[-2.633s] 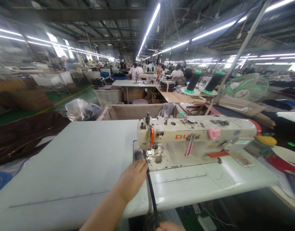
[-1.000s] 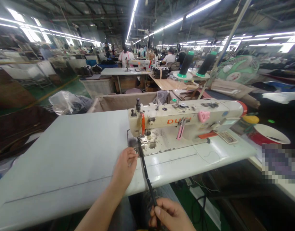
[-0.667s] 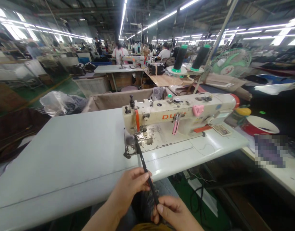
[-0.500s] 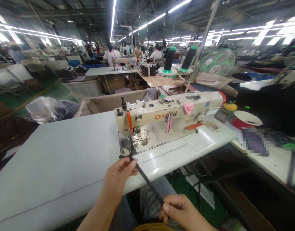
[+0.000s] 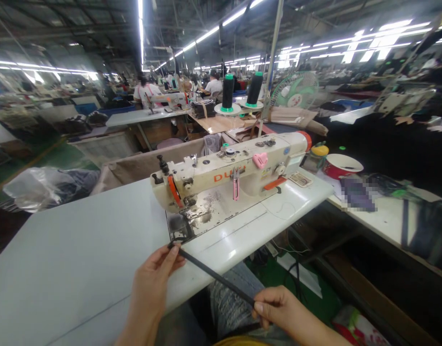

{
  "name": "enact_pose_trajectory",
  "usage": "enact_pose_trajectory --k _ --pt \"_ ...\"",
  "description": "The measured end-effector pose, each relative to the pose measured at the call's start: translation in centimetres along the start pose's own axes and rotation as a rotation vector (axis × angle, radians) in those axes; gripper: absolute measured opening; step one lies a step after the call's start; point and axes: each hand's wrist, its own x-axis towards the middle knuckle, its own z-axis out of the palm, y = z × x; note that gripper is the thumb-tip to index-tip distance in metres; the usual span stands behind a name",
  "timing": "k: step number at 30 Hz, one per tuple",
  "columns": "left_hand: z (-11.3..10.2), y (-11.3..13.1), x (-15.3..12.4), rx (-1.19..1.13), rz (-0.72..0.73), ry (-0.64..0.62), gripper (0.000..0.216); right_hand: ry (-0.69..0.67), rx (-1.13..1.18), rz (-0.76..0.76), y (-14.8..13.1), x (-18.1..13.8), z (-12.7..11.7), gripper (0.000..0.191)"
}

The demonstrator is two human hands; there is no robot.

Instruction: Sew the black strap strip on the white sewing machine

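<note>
A narrow black strap (image 5: 212, 274) stretches taut between my two hands, just in front of the white sewing table (image 5: 80, 250). My left hand (image 5: 154, 276) pinches its far end near the table's front edge, close to the needle plate. My right hand (image 5: 275, 307) pinches the near end, lower and to the right, over my lap. The cream sewing machine (image 5: 228, 173) with orange lettering stands on the table beyond my hands. Pink snips (image 5: 236, 185) hang on its front.
Two black thread cones (image 5: 227, 91) stand behind the machine beside a green fan (image 5: 295, 89). A red bowl (image 5: 341, 166) and a yellow-capped bottle (image 5: 316, 156) sit at the right. A cloth-lined bin (image 5: 141, 166) and a plastic bag (image 5: 41, 187) lie beyond the table. Other people sew at far tables.
The strap has come out from under the presser foot and off the table. Both hands drew it back toward me, my right hand rising into view, while my head turned right.
</note>
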Motion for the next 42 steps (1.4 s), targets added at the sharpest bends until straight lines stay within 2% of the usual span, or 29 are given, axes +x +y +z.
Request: enact_pose_trajectory --k 5,12,17,26,29,33,35,38,42 --pt "-0.1 -0.1 0.1 -0.034 -0.007 0.031 0.062 -0.016 0.002 -0.023 0.1 0.2 -0.6 0.072" --pt "-0.6 -0.2 0.3 -0.070 -0.008 0.063 0.062 -0.039 0.039 -0.053 -0.6 -0.5 -1.6 0.063" --pt "-0.8 -0.3 0.5 -0.064 -0.016 0.111 0.065 -0.065 0.013 -0.002 -1.2 -0.9 -2.1 0.063" --pt "-1.1 -0.4 0.7 -0.047 -0.014 0.122 0.062 -0.069 -0.073 0.018 -2.0 -1.1 -2.3 0.063" --pt "-0.7 -0.3 0.5 -0.053 -0.012 0.121 0.057 -0.020 -0.084 -0.011 -2.2 -1.1 -2.2 0.052" --pt "0.4 0.1 0.1 -0.124 -0.025 0.130 0.048 0.137 -0.094 -0.095 -1.8 -0.8 -1.9 0.042" --pt "1.1 0.7 -0.2 -0.209 -0.079 0.147 0.040 0.198 -0.069 -0.116 -1.3 -0.6 -1.8 0.046" --pt "1.9 1.8 -0.6 -0.315 -0.184 0.166 0.031 0.215 -0.060 -0.129 -0.8 -0.4 -1.9 0.058" --pt "2.3 2.6 -1.1 -0.288 -0.208 0.220 0.021 0.227 -0.144 -0.166 -1.1 -0.5 -2.2 0.062"
